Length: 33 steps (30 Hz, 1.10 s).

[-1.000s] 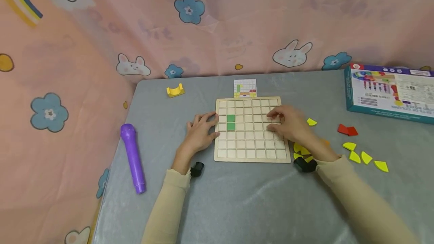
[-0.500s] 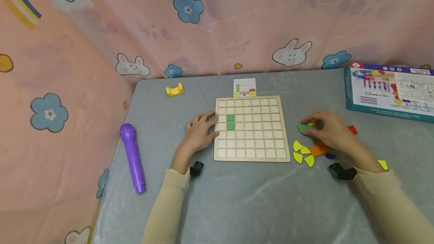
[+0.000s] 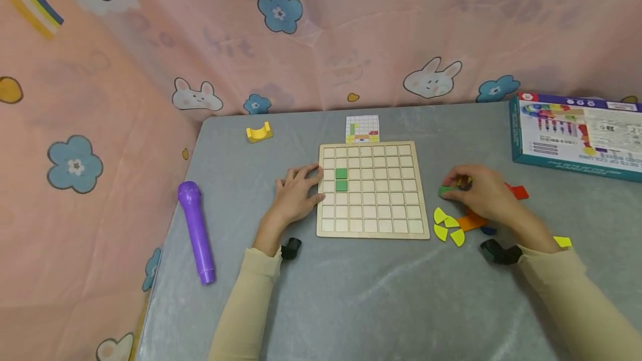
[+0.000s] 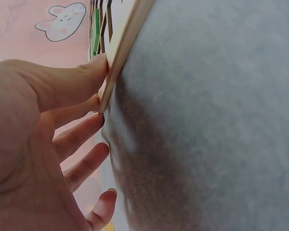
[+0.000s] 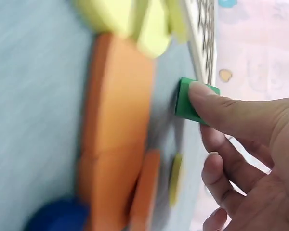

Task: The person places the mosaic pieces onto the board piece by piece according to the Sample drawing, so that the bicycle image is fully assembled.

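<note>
A wooden grid board (image 3: pixel 371 233) lies flat on the grey table, with two green square tiles (image 3: pixel 341 174) set in its left part. My left hand (image 3: pixel 297 196) touches the board's left edge with thumb and fingertips, fingers spread apart. The left wrist view shows the thumb (image 4: pixel 82 79) against the wooden rim. To the right of the board, my right hand (image 3: pixel 476 188) pinches another green square tile (image 5: pixel 188 103) between thumb and fingers. Beneath and beside that hand lie orange pieces (image 5: pixel 120 130), yellow quarter-round pieces (image 3: pixel 441 233) and a dark blue piece (image 5: pixel 58 216).
A small pattern card (image 3: pixel 363 128) lies behind the board. Red pieces (image 3: pixel 520 191) and a boxed set (image 3: pixel 577 138) are on the right. A purple microphone-shaped toy (image 3: pixel 197 233) and a yellow curved block (image 3: pixel 259 132) lie on the left.
My right hand has moved from the board's right side out to the loose pieces and has taken hold of a green tile. My left hand has stayed at the board's edge.
</note>
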Motion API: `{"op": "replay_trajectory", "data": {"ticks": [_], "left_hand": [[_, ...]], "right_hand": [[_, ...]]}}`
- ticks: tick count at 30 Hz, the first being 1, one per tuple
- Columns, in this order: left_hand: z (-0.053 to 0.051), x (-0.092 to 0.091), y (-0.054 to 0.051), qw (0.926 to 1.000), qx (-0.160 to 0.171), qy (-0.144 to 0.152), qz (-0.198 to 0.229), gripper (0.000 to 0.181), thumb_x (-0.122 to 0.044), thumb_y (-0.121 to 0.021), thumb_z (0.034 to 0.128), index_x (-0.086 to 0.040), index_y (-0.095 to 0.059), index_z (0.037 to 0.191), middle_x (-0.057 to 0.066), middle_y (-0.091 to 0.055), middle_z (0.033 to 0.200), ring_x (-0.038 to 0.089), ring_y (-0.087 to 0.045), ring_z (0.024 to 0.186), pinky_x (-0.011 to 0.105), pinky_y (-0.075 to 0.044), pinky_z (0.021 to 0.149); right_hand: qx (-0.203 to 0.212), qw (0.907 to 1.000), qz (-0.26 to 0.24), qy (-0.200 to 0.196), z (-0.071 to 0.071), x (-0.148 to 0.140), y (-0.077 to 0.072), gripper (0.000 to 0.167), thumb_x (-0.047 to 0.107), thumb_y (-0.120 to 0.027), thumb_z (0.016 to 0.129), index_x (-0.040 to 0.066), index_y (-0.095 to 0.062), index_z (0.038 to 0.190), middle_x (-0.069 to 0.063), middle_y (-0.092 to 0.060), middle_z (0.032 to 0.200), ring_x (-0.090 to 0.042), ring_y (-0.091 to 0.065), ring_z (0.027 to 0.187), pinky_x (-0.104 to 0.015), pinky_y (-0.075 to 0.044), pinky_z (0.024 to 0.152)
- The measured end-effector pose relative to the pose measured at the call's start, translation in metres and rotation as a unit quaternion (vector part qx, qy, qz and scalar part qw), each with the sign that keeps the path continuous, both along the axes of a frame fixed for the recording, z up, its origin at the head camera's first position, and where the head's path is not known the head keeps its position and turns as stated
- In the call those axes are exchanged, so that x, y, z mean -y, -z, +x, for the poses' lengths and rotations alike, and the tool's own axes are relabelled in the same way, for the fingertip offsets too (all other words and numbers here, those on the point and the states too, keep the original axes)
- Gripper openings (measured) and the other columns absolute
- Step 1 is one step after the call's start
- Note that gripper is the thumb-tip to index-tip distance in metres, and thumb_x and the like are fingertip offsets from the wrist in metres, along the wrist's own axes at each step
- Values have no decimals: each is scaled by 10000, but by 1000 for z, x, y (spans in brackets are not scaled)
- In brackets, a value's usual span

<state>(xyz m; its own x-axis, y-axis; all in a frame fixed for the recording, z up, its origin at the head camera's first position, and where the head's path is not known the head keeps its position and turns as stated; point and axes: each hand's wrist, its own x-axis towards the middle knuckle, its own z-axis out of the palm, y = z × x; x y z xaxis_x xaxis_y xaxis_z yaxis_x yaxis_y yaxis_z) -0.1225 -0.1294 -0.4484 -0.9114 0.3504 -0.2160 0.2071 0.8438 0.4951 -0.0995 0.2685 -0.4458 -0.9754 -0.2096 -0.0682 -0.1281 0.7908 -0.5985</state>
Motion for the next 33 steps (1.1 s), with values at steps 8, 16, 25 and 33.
{"op": "replay_trajectory", "data": {"ticks": [8,16,25,33], "left_hand": [[0,1,-1,10000,-13,-9,-10,644,-298,-677,1054,-186,-431,1638,20,-304,1751,324,-272,1569,586,-250,1060],[0,0,-2,10000,4,-5,20,640,-299,-669,1058,-180,-428,1639,18,-297,1754,322,-266,1574,578,-248,1057],[0,0,-2,10000,1,-25,-37,635,-306,-667,1059,-188,-433,1638,12,-304,1752,317,-277,1570,577,-257,1062],[0,-2,-3,10000,11,-38,-90,640,-310,-673,1055,-190,-435,1637,9,-308,1751,311,-293,1559,559,-265,1050]], "right_hand": [[-420,9983,-406,36,-8,49,-9,78,82,-813,936,48,-796,1004,-98,-724,883,-256,-575,828,-362,-425,739],[16,9947,-967,-342,-16,111,-8,38,81,-801,945,50,-808,966,-104,-726,910,-229,-586,855,-324,-453,745],[-168,9909,-1010,-875,-21,163,-2,45,101,-857,885,100,-827,918,-16,-747,813,-146,-574,752,-342,-438,750],[-229,9897,-785,-1172,-25,179,2,49,119,-860,891,99,-829,924,0,-760,819,-150,-682,763,-511,-433,989]]}}
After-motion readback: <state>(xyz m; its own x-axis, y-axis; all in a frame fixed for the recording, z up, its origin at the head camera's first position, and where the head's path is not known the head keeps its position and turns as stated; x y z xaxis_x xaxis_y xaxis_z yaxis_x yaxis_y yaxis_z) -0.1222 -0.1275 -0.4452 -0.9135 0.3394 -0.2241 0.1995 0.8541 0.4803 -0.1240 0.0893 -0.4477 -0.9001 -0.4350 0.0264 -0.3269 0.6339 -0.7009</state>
